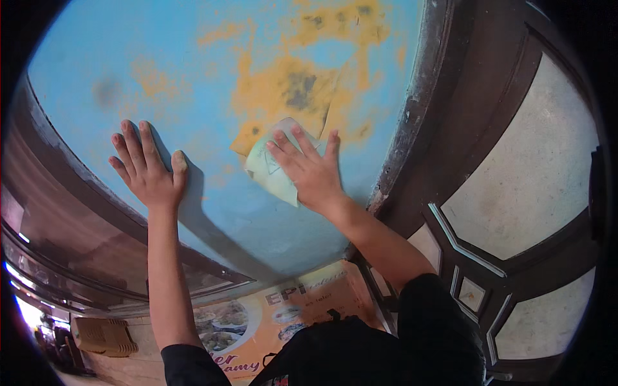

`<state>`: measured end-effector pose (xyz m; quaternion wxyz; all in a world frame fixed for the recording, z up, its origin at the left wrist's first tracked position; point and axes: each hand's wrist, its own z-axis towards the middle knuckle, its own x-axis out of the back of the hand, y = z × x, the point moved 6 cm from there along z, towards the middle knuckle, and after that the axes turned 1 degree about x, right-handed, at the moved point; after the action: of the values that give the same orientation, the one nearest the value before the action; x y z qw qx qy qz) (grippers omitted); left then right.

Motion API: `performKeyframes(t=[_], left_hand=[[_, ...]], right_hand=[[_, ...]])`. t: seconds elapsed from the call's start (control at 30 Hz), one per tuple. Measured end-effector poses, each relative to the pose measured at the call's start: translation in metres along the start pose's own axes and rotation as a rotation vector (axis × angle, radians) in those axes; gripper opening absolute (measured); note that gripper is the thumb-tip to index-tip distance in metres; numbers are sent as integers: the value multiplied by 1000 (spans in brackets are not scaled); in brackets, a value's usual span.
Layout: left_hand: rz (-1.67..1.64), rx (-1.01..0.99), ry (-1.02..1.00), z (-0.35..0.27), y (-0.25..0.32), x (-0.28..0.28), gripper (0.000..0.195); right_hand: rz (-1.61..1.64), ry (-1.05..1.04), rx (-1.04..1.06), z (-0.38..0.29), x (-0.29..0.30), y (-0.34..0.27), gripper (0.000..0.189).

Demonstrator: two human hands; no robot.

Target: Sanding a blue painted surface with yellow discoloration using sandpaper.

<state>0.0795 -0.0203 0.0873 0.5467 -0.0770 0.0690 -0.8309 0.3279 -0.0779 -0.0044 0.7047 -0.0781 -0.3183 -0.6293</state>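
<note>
In front of me is a blue painted wall [212, 72] with worn patches of yellow-orange [270, 87] and dark grey spots. My left hand [149, 166] rests flat on the blue paint, fingers spread, holding nothing. To its right, my right hand [311, 176] presses a pale green sheet of sandpaper [273, 171] against the lower edge of the yellow-orange patch. The sheet's printed backing faces me, and its lower corner curls away from the wall. My right thumb is hidden, seemingly behind the sheet. A thin crack [330, 103] runs up the wall above this hand.
A dark brown frame [410, 116] borders the wall at right, beside a door with pale panels [526, 159]. Dark wood trim [91, 178] edges the left side. Below lies a printed banner [270, 313] with food pictures. A brown plastic object [102, 336] sits at lower left.
</note>
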Motion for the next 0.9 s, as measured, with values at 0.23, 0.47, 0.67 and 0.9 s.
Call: performKeyframes(t=[0.23, 0.47, 0.67, 0.9], left_hand=[[0, 1, -10, 0, 0, 2, 66], [-4, 3, -6, -5, -5, -2, 67], [0, -6, -3, -2, -2, -4, 68], [28, -2, -15, -4, -5, 0, 67]], right_hand=[[146, 155, -316, 3, 18, 46, 62], [-13, 103, -75, 8, 9, 22, 64], [-126, -52, -36, 13, 4, 0, 75], [146, 105, -256, 26, 29, 27, 72]])
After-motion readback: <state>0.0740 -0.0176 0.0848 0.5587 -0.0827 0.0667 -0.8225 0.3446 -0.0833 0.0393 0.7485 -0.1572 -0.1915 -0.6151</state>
